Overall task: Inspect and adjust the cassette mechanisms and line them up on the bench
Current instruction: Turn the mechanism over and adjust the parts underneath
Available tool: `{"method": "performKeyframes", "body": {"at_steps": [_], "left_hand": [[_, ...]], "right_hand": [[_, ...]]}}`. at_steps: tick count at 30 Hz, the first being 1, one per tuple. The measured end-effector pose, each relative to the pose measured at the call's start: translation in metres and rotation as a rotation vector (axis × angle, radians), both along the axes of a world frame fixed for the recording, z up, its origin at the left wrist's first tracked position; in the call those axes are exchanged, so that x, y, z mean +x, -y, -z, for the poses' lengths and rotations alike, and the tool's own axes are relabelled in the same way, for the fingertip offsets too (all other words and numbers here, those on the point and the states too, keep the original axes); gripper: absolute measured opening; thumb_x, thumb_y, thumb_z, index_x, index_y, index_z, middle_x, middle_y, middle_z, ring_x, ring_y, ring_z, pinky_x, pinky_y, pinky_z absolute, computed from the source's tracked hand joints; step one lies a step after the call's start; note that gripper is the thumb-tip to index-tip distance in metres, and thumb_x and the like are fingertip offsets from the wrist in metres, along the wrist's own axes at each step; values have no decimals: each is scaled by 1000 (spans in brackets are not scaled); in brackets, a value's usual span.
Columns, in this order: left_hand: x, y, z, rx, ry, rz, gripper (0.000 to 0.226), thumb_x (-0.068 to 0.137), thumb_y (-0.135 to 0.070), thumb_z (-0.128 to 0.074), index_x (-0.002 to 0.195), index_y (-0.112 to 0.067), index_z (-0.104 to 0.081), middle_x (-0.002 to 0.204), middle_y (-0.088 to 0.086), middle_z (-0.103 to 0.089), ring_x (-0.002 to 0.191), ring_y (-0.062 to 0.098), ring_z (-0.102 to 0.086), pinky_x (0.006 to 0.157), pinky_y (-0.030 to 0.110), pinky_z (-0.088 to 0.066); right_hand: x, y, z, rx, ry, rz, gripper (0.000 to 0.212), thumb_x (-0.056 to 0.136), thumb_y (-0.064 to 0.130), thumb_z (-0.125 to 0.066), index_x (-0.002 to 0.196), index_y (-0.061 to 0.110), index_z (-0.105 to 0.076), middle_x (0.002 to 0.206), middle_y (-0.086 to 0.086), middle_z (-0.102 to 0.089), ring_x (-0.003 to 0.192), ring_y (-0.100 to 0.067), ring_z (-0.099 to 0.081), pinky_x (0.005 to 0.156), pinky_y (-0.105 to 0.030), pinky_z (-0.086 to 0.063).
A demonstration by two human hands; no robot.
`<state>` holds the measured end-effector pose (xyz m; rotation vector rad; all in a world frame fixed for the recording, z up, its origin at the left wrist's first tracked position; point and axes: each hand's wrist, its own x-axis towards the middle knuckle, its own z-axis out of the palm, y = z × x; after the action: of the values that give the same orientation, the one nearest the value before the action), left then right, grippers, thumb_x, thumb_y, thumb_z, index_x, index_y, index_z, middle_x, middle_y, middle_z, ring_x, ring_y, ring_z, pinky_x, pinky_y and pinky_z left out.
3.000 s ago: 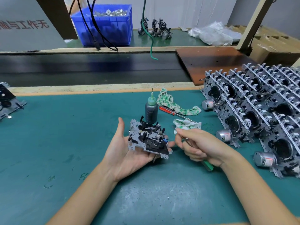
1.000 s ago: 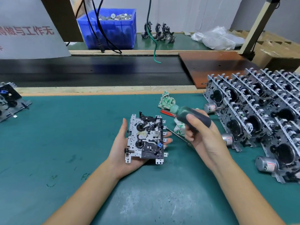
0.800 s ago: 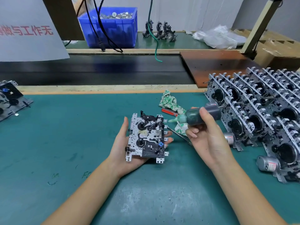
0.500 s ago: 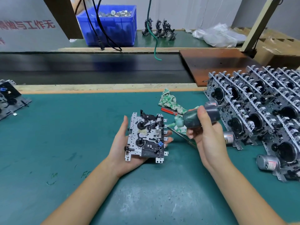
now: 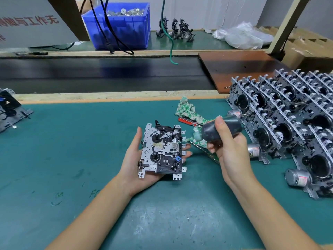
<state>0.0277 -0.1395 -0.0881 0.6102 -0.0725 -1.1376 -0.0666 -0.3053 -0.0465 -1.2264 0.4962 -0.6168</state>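
Observation:
A metal cassette mechanism lies face up on my left hand, whose thumb sits along its left edge and whose fingertips curl up at its right edge. My right hand grips a dark oil bottle tipped sideways, its green nozzle touching the mechanism's right side. A thin tool with a green handle is tucked under the same hand. Rows of finished mechanisms stand upright on the green bench mat at the right.
A crumpled green-white cloth and a red-handled screwdriver lie behind my hands. Another mechanism sits at the left edge. Beyond are a black conveyor belt, a blue bin of metal parts, a brown board and hanging cables.
My right hand picked up the oil bottle, tipped it over and brought its nozzle down to the mechanism's right side. My left hand turned the mechanism flat and face up.

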Motion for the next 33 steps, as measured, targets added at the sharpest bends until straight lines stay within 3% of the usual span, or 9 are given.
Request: {"method": "performKeyframes", "body": {"at_steps": [17, 25, 27, 30, 33], "left_hand": [[-1, -1, -1, 1, 18, 6, 83, 85, -69, -37, 125, 0, -59, 134, 31, -49, 122, 44, -51, 98, 50, -46], [-1, -1, -3, -1, 23, 0, 83, 86, -68, -38, 128, 0, -56, 135, 31, -48, 123, 45, -49, 98, 50, -46], [-1, -1, -3, 2, 24, -2, 82, 86, -68, -38, 127, 1, -57, 134, 31, -48, 123, 46, -50, 97, 51, -47], [-1, -2, -5, 14, 12, -11, 84, 84, -69, -40, 125, 2, -58, 134, 32, -48, 122, 46, -50, 95, 53, -47], [2, -5, -8, 19, 23, -40, 83, 82, -68, -43, 124, 2, -59, 133, 32, -49, 120, 47, -51, 94, 54, -48]], "right_hand": [[0, 2, 0, -15, 1, -33, 36, 64, 47, -65, 76, 13, -61, 61, 5, -62, 50, -6, -49, 46, -17, -39], [2, 4, 0, 33, 81, -40, 52, 55, 46, -73, 92, 11, -62, 74, 1, -71, 62, -12, -66, 55, -21, -53], [2, 5, 1, -14, 71, -20, 49, 56, 42, -75, 91, 12, -59, 75, 4, -71, 65, -13, -68, 61, -24, -56], [3, 5, 7, -206, -10, 9, 41, 62, 32, -83, 89, 20, -55, 70, 11, -68, 66, -6, -62, 65, -17, -48], [4, 7, 12, -371, -39, -20, 31, 73, 19, -79, 94, 29, -59, 82, 15, -71, 78, -5, -62, 73, -20, -48]]}}
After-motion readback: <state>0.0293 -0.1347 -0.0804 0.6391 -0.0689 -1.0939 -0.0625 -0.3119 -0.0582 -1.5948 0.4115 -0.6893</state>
